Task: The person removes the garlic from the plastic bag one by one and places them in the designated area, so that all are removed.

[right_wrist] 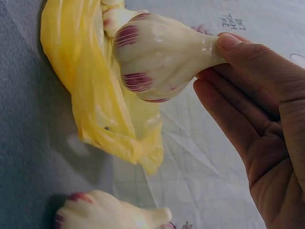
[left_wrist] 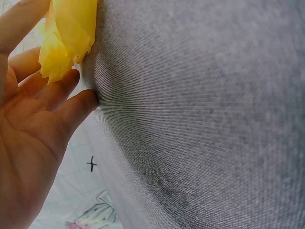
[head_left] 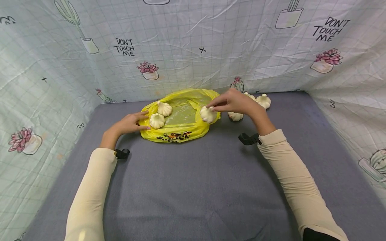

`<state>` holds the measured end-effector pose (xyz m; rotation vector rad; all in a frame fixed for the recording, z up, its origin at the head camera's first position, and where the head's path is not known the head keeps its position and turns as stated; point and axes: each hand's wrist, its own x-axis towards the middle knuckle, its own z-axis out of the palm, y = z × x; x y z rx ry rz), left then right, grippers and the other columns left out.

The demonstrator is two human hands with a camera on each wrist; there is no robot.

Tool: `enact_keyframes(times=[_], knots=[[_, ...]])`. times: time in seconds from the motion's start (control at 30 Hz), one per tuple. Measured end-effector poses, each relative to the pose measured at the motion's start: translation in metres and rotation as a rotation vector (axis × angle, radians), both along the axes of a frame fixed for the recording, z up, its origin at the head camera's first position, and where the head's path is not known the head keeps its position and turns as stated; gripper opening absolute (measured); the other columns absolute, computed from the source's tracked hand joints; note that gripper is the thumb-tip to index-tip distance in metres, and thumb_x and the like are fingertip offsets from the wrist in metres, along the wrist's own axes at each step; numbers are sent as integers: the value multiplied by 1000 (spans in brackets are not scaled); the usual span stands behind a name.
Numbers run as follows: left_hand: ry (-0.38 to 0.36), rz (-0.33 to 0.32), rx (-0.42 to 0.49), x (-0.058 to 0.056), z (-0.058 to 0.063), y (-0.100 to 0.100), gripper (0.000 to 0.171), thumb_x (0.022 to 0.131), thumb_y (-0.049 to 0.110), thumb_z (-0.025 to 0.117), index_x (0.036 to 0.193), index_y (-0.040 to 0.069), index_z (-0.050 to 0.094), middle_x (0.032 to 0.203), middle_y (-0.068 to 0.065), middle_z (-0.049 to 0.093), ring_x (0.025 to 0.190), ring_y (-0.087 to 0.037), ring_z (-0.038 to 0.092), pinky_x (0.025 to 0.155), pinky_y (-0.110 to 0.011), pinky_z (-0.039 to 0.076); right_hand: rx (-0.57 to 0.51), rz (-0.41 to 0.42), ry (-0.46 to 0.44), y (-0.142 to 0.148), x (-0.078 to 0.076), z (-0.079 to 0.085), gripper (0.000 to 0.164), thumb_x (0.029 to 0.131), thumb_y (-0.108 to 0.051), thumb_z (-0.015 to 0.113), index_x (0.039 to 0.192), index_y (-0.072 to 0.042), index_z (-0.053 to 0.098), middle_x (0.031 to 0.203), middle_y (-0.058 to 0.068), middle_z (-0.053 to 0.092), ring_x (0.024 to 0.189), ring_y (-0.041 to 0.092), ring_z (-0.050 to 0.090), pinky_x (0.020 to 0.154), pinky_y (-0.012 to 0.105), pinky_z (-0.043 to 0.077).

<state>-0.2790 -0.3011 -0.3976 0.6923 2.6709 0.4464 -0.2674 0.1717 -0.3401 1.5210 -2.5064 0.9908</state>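
Yellow bag holds two garlic bulbs; third held at its right side

Container: one thin, translucent yellow plastic bag (head_left: 193,132) with dark and orange print on its front, lying with its mouth open on a grey cloth-covered table (head_left: 187,187). Contents visible: two cream-white garlic bulbs (head_left: 157,121), side by side and touching or nearly so, at the left end of the opening.

Right hand (head_left: 236,100): grasping a cream-white garlic bulb with purple streaks (right_wrist: 155,55), pinched by its stem between thumb and fingers. The head view shows this bulb against the bag's right rim; whether it touches the plastic cannot be told.

Left hand (head_left: 128,124): unclenched, fingers loosely extended and touching the bag's left rim.

Outside the container: three further cream-white bulbs (head_left: 263,101) on the table, right of the bag, two partly hidden behind the right hand. Backdrop: pale gridded sheeting (head_left: 187,33) printed with potted plants.
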Motion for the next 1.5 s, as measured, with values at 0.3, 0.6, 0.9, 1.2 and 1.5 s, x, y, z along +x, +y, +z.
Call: enact_keyframes(times=[0.3,0.6,0.9,1.2,1.5], knots=[[2,0,4,0,-1,-2,70,100,42,65,151,-2,46,166,-20,23,148,-47,27,117,-65,24,-5,-31,-9,14,2,2,20,92,-7,76,111,-8,80,99,2,79,71,13,70,62,22,50],[10,-3,-24,1,-3,-1,69,99,41,65,150,-2,47,165,-20,25,150,-48,20,117,-68,18,16,-76,-5,26,3,3,22,92,-8,76,113,-9,80,102,2,79,64,5,61,60,21,48],[11,-3,-32,1,-2,1,71,99,43,65,151,-2,46,166,-20,24,150,-48,20,118,-67,18,18,-105,17,37,6,6,22,92,-9,76,113,-11,80,101,1,79,59,4,54,57,21,45],[10,-5,-31,0,-2,0,71,100,44,64,151,-1,46,166,-20,24,150,-47,19,118,-67,17,18,-91,45,46,5,0,21,90,-4,76,111,-10,81,94,1,78,52,3,41,51,21,38],[8,-4,-28,-2,-3,-1,72,99,45,64,151,-1,46,166,-19,24,151,-47,19,118,-66,18,16,-131,29,54,7,1,22,90,-5,77,112,-9,80,101,5,78,59,4,55,54,22,43]])
